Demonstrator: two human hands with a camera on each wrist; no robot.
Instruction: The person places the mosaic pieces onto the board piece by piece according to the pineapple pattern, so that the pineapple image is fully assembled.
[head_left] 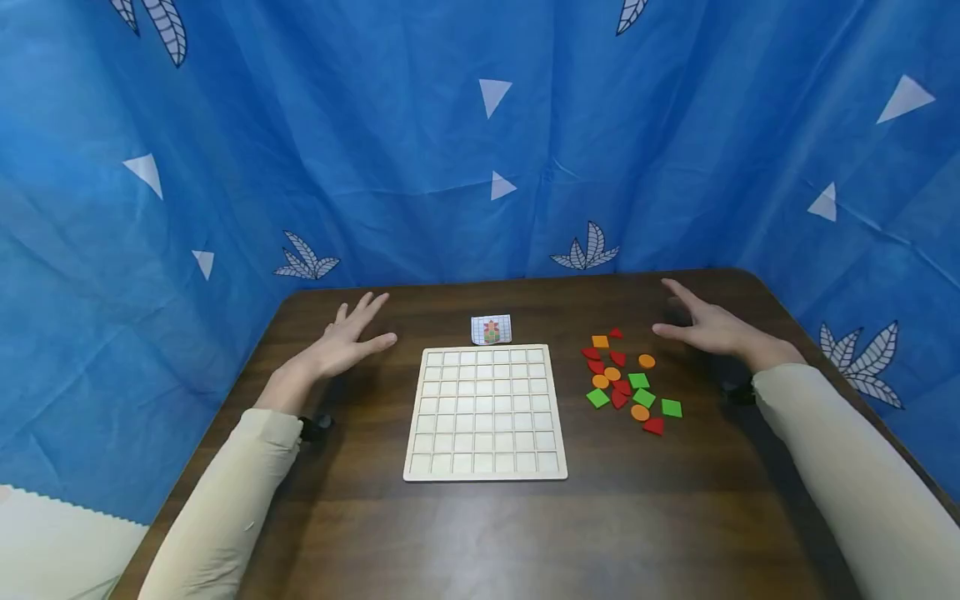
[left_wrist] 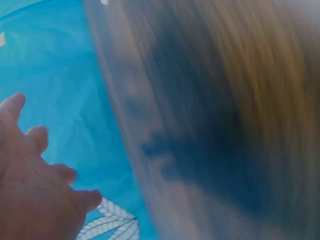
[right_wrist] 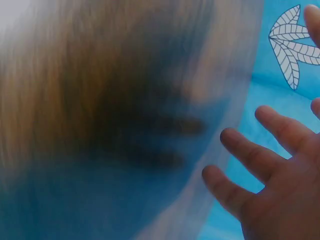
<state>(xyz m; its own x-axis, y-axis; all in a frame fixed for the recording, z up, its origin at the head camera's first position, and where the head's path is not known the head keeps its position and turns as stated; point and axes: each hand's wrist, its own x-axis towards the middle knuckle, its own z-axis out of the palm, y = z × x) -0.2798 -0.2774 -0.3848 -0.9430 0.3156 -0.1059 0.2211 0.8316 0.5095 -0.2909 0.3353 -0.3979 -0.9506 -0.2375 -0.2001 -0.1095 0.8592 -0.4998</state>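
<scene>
My left hand (head_left: 337, 346) hovers over the table left of a pale wooden grid board (head_left: 485, 414), fingers spread and holding nothing. On the other side, my right hand (head_left: 712, 327) is held above the table with fingers extended, to the right of a scatter of small flat pieces. Among these are red pieces (head_left: 654, 426), orange discs (head_left: 640, 412), an orange square (head_left: 600, 342) and green pieces (head_left: 672, 408). A small card (head_left: 491, 330) with a coloured pattern on a grid lies just behind the board. Both wrist views show spread fingers and hand shadows on the table.
The dark wooden table (head_left: 480, 533) has rounded far corners. A blue curtain (head_left: 420, 142) with white triangles and leaf prints hangs along its back and sides. White cloth (head_left: 60, 542) shows at the lower left.
</scene>
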